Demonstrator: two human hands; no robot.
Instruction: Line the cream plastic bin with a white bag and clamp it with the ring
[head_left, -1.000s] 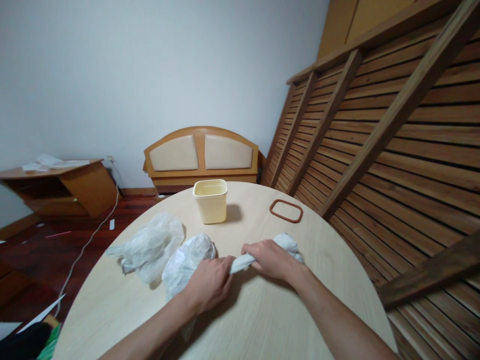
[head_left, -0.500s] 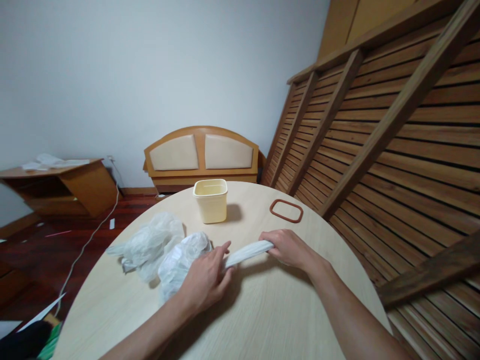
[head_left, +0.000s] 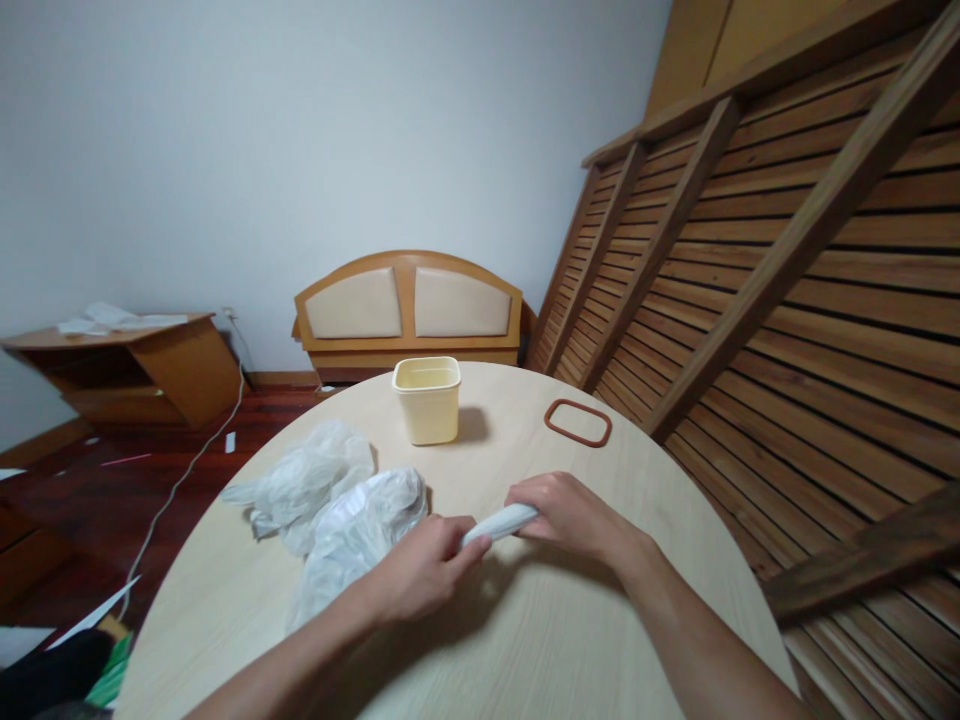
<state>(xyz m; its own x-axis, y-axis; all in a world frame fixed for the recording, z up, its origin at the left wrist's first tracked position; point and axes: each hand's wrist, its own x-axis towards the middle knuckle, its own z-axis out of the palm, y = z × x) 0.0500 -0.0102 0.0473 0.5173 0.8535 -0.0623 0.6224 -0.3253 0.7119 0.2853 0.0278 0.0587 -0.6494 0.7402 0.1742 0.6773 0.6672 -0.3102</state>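
Between my hands, just over the table, runs a white plastic bag [head_left: 499,524] gathered into a narrow, twisted strip. My left hand [head_left: 429,565] is closed round its left end, and the fingers of my right hand [head_left: 564,515] grip the other end. Two crumpled whitish plastic bags, one nearer [head_left: 360,535] and one farther [head_left: 319,470], lie left of my left hand. Behind my hands stands a pale yellow, square plastic bin [head_left: 431,412], upright with its top uncovered. A brown rounded rectangular ring [head_left: 577,436] lies flat to its right.
All of this is on a round light-wood table [head_left: 600,620]. A slatted wooden frame [head_left: 750,300] leans along the right side. Beyond the table stands a padded headboard [head_left: 409,345]. At the left are a low wooden cabinet [head_left: 172,375] and a white cable [head_left: 180,485] on the floor.
My hands have come closer together, so less of the strip shows between them. My left hand's fingers have closed round it, and my right hand has moved slightly left and nearer.
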